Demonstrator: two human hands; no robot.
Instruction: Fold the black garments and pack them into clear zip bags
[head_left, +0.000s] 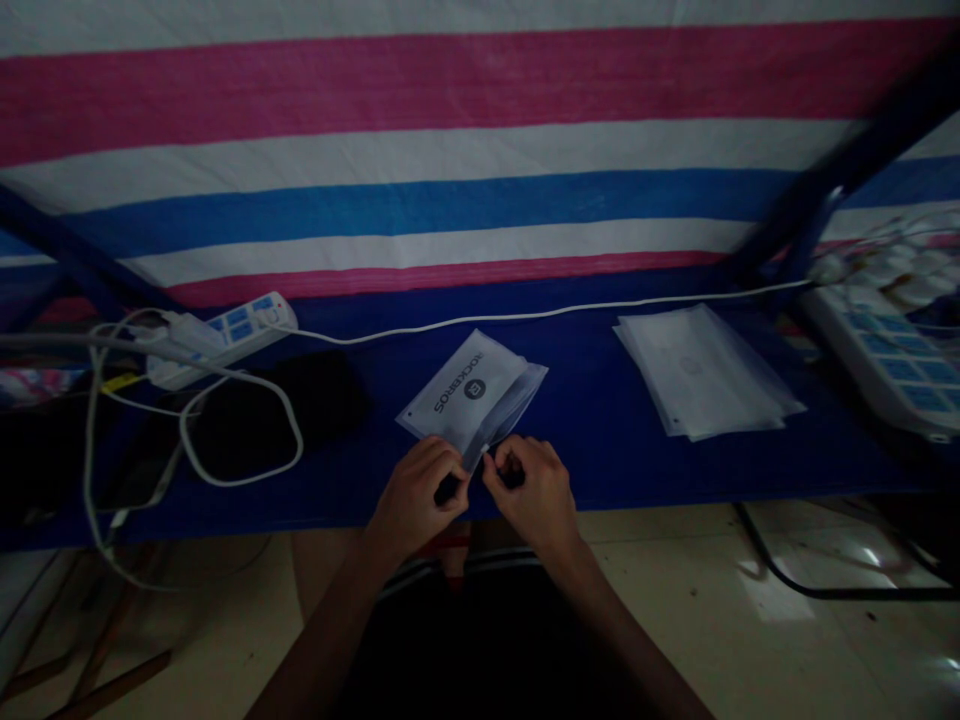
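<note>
A translucent white pouch (pixel 459 385) with dark lettering and a round logo lies slanted on the blue surface, its near corner raised toward me. My left hand (pixel 422 492) pinches that near corner between thumb and fingers. Just to the right, my right hand (pixel 534 490) is closed in a pinch on a small white zip slider (pixel 485 449) at the pouch's edge. The pouch's right side bulges slightly apart in layers. Off to the right, several similar pouches (pixel 694 370) lie in a loose stack, touched by neither hand.
A white power strip (pixel 247 325) with cables, a dark pouch-like object (pixel 315 400) and a phone (pixel 142 470) are at the left. One white cable (pixel 450 322) crosses behind the pouches. Another power strip (pixel 892 360) sits at the far right. Striped sheeting (pixel 450 90) hangs behind.
</note>
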